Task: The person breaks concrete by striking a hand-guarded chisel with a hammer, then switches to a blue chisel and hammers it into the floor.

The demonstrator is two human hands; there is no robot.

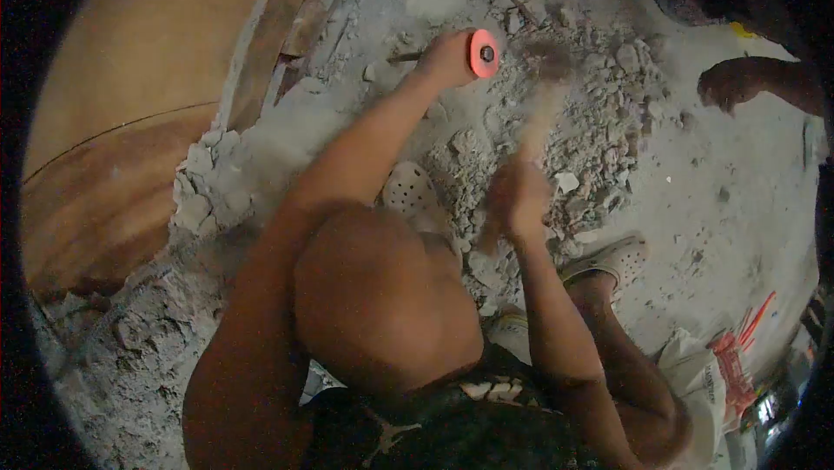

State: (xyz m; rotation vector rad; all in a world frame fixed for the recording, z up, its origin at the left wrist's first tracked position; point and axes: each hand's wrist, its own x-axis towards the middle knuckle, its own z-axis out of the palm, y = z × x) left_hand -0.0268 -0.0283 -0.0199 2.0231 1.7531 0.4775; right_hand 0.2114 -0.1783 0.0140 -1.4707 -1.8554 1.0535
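Right hand grips hammer; white sack hides its contents.

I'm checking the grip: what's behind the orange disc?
Behind the orange disc sits the closed left hand, and a dark rod shows past its far side. What lies inside the fist or squarely behind the disc is covered.

And here's a broad tan panel, filling the space left of the left hand, its lower band a darker brown. Grey floor opens out to the right of the right hand, fairly smooth there (speckled with grit, mind you), while broken rubble crowds the ground between the two hands. More jagged debris lies left, nearer than either hand, all under dim light.
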